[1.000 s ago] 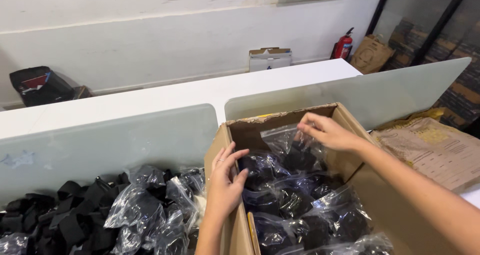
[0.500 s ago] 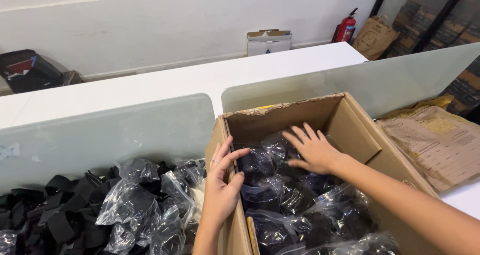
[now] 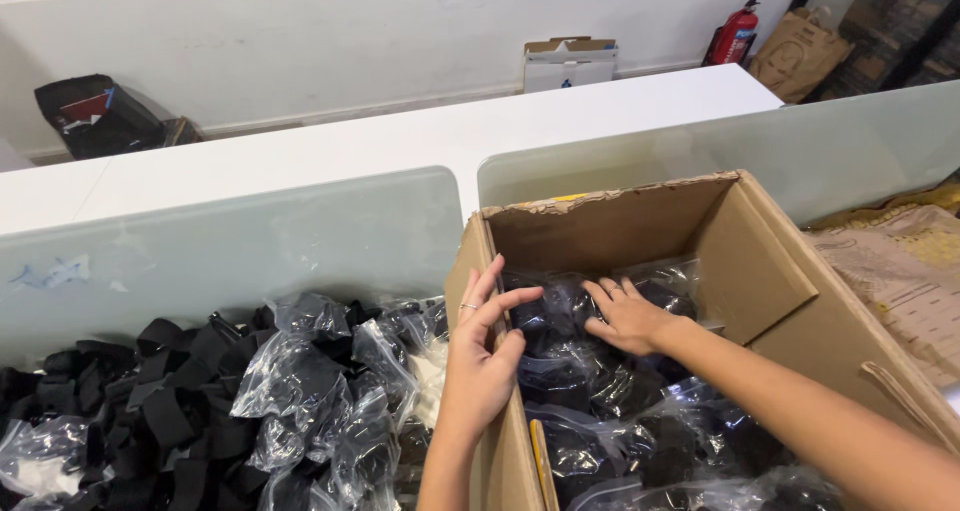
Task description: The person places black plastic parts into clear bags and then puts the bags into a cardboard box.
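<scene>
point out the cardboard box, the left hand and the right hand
cardboard box (image 3: 610, 226): head view, inner back wall
left hand (image 3: 480, 366): head view, back of hand
right hand (image 3: 630, 319): head view, back of hand

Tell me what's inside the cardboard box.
The cardboard box holds clear bags of black items; the right hand presses on them. Lower layers and the bottom are covered.
</scene>
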